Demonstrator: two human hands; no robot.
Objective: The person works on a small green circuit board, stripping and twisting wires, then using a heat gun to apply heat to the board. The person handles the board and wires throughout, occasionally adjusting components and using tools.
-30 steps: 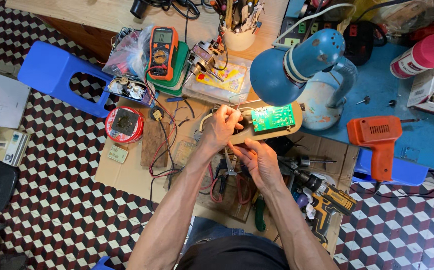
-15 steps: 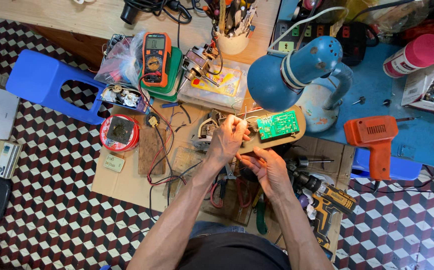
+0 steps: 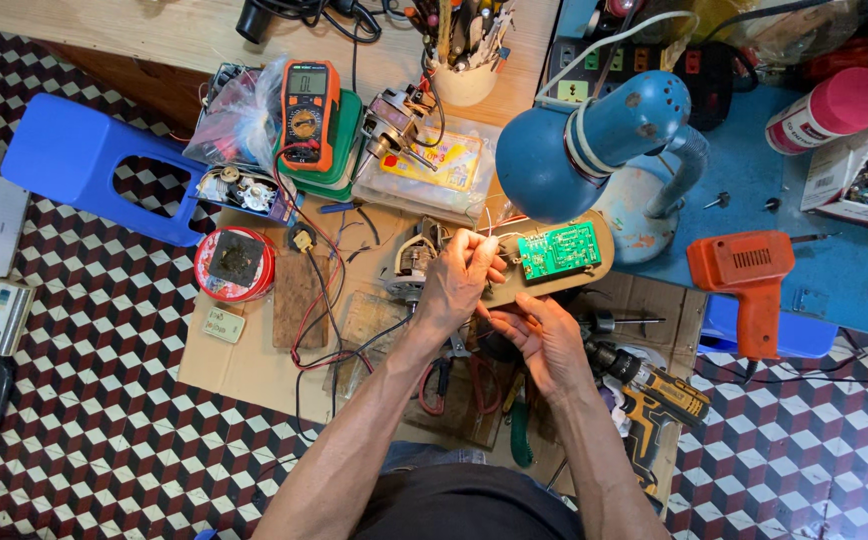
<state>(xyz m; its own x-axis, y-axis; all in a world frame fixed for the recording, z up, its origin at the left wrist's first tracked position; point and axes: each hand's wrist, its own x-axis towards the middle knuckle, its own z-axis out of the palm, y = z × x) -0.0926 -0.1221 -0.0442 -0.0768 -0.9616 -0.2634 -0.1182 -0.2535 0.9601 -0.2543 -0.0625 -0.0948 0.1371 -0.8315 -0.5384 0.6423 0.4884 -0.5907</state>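
Green printed circuit board (image 3: 558, 250) matt, on smooth oval wooden base (image 3: 594, 275); blue painted-metal lamp shade (image 3: 594, 140) chipped, semi-gloss; orange plastic drill (image 3: 749, 275) smooth.

Bright, even light — sharp focus, soft shadows, edges bowed.

Room above the circuit board (image 3: 559, 250) is getting blocked by the blue lamp (image 3: 594, 140); the near side is being crowded by pliers (image 3: 444, 375) and a drill (image 3: 654, 395); bare cardboard (image 3: 244, 365) is being left open leftward.

We see 2 bare forearms, no sleeves, no rings or watch on our left hand (image 3: 454, 285) or right hand (image 3: 546, 345), and a dark shirt (image 3: 464, 508).
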